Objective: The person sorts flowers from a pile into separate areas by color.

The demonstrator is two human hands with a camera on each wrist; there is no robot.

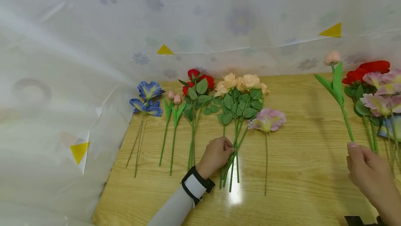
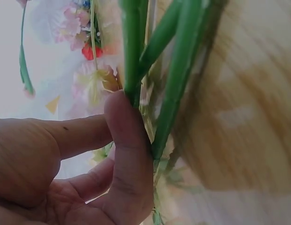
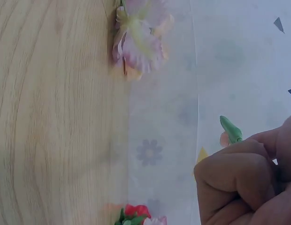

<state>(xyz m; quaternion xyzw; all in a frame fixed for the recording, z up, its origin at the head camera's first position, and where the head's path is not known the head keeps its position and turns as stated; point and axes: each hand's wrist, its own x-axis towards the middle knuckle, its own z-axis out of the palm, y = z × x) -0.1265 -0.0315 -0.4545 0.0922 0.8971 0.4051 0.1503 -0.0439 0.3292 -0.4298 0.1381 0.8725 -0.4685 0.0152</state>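
A pale pink tulip (image 1: pixel 338 86) stands above the fingers of the right hand (image 1: pixel 369 175), raised off the tabletop (image 1: pixel 297 184) and almost upright, its head leaning away to the left. Those fingers are curled closed around the lower stem, with the thumb against it. The tulip looks artificial, so it is probably very light, with a stiff, smooth stem and softer leaves. The bare stem below the leaves, where the fingers are, seems the sound place to hold; squeezing the head could crush it.

The left hand (image 1: pixel 216 154) has its fingers bent nearly closed at the crossing stems of the peach roses (image 1: pixel 239 102), apparently pinching; how many stems are caught cannot be told. The blooms and leaves lie beyond the fingers. These stems look firm but thin and likely to roll, and the leaves could snag on one another, so low on the stems seems the best grip.

Just right of the left fingers lies a purple flower (image 1: pixel 269 119). To their left, progressively farther off, are red roses (image 1: pixel 200 90), two small tulips (image 1: pixel 177 99) and blue flowers (image 1: pixel 150 92). Beside and beyond the right fingers lies a mixed bunch (image 1: pixel 380 100).
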